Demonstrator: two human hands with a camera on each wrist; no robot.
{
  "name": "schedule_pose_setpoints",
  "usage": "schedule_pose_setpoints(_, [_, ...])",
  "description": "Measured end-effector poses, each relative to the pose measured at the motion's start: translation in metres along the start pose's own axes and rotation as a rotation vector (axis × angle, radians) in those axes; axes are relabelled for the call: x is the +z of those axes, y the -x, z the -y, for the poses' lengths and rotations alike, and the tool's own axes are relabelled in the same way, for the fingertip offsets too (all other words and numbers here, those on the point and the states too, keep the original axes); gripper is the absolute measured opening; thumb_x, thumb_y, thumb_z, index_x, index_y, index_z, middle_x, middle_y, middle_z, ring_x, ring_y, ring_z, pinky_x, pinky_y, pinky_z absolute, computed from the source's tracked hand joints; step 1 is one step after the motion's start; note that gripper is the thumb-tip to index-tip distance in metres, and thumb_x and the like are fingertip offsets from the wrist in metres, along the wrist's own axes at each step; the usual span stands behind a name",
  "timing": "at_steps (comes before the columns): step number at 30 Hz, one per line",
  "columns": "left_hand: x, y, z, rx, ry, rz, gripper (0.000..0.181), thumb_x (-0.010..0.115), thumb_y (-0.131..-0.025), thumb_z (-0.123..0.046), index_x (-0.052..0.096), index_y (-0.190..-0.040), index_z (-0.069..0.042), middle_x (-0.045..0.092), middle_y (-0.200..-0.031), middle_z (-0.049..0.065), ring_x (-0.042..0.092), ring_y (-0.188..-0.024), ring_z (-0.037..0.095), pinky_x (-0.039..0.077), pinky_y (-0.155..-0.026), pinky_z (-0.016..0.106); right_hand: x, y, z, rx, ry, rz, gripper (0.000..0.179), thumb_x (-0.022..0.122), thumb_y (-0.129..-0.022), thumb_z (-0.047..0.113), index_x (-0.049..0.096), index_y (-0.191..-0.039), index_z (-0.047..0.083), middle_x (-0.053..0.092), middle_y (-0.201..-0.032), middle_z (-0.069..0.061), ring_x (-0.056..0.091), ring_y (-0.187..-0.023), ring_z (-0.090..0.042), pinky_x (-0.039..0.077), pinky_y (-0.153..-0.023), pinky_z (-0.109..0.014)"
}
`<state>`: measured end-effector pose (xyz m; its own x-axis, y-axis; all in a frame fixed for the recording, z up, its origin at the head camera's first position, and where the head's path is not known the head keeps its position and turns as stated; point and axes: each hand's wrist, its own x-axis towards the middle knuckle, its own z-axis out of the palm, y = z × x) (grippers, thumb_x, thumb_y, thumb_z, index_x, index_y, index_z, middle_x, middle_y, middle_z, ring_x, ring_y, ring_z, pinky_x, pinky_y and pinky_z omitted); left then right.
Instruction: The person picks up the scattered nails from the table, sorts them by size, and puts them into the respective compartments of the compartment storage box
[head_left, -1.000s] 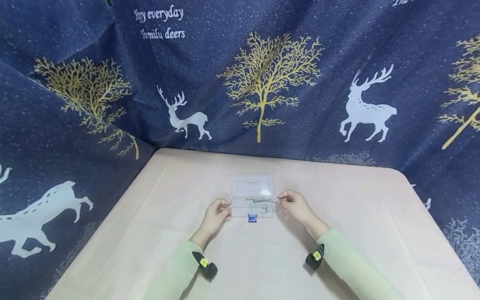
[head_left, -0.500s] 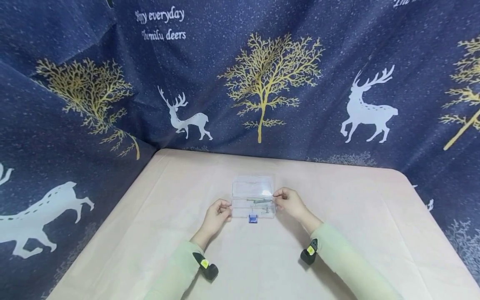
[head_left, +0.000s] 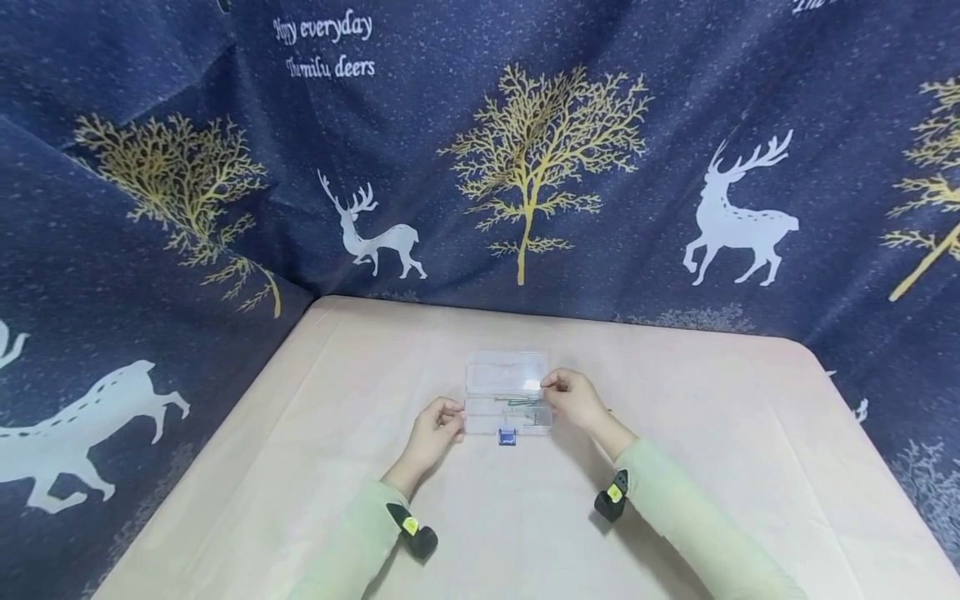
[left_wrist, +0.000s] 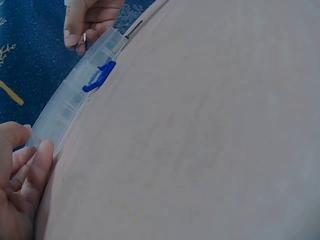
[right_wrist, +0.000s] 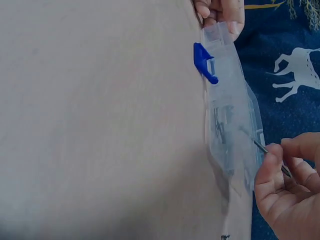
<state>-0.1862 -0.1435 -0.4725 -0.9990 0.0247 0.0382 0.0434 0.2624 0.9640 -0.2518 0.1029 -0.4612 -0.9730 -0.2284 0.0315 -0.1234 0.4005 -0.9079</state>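
A clear plastic box (head_left: 483, 427) with compartments stands with its lid (head_left: 501, 375) folded back and a blue latch (head_left: 507, 437) at the front. Gripping its left end is my left hand (head_left: 433, 431), thumb and fingers around the wall. My right hand (head_left: 581, 402) is at the box's right end, and in the right wrist view it pinches a thin metal nail (right_wrist: 261, 147) between thumb and fingers. Long nails (head_left: 520, 403) lie in the back compartment. Several short ones (head_left: 532, 420) sit in the front right part.
Another slim metal piece (left_wrist: 134, 29) lies on the table beside the box's right end. A pale cloth covers the table (head_left: 510, 525). Dark blue fabric (head_left: 585, 250) printed with deer and trees hangs behind and to the left.
My right hand has moved left and slightly away from me, to the box's right end, with the nail pinched in it. The left hand has stayed on the box.
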Motion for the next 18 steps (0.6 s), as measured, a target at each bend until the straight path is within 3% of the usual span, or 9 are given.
schedule_pose_setpoints(7, [0.000,0.000,0.000,0.005,0.016,0.005,0.017,0.055,-0.090,0.002,0.055,-0.103,0.012,0.059,-0.090,0.016,0.061,-0.077,0.021,0.063,-0.073,0.036,0.003,0.002,0.009,-0.017,-0.011,0.058,0.015,0.054,-0.088,-0.003,0.059,-0.097,-0.014,0.062,-0.076,-0.016,0.053,-0.060,-0.008,0.051,-0.051,-0.018])
schedule_pose_setpoints(9, [0.000,0.000,0.002,0.011,0.017,0.003,0.016,0.055,-0.089,0.002,0.055,-0.102,0.012,0.059,-0.088,0.016,0.060,-0.076,0.019,0.063,-0.072,0.036,0.002,0.008,0.021,-0.028,-0.002,0.071,0.017,0.053,-0.089,-0.003,0.058,-0.099,-0.015,0.062,-0.079,-0.024,0.058,-0.062,-0.018,0.055,-0.054,-0.024])
schedule_pose_setpoints(14, [0.002,-0.011,0.027,0.013,0.019,-0.012,0.015,0.056,-0.089,0.000,0.056,-0.101,0.008,0.059,-0.087,0.014,0.058,-0.073,0.015,0.062,-0.066,0.027,-0.001,0.010,0.026,-0.045,-0.038,0.094,0.019,0.051,-0.091,-0.004,0.057,-0.102,-0.017,0.060,-0.088,-0.036,0.062,-0.069,-0.037,0.061,-0.060,-0.040])
schedule_pose_setpoints(16, [0.003,-0.015,0.036,0.007,0.029,-0.016,0.014,0.057,-0.089,-0.001,0.057,-0.101,0.007,0.059,-0.088,0.013,0.058,-0.073,0.014,0.062,-0.065,0.023,-0.001,0.005,0.018,-0.050,-0.056,0.086,0.019,0.051,-0.092,-0.002,0.057,-0.103,-0.016,0.060,-0.091,-0.035,0.063,-0.067,-0.031,0.061,-0.059,-0.038])
schedule_pose_setpoints(18, [0.003,-0.016,0.035,0.007,0.033,-0.018,0.014,0.058,-0.089,-0.001,0.058,-0.101,0.006,0.059,-0.087,0.013,0.058,-0.072,0.013,0.061,-0.065,0.022,-0.003,0.004,0.016,-0.060,-0.066,0.066,0.020,0.052,-0.092,0.000,0.057,-0.103,-0.016,0.061,-0.092,-0.032,0.062,-0.064,-0.024,0.061,-0.058,-0.033])
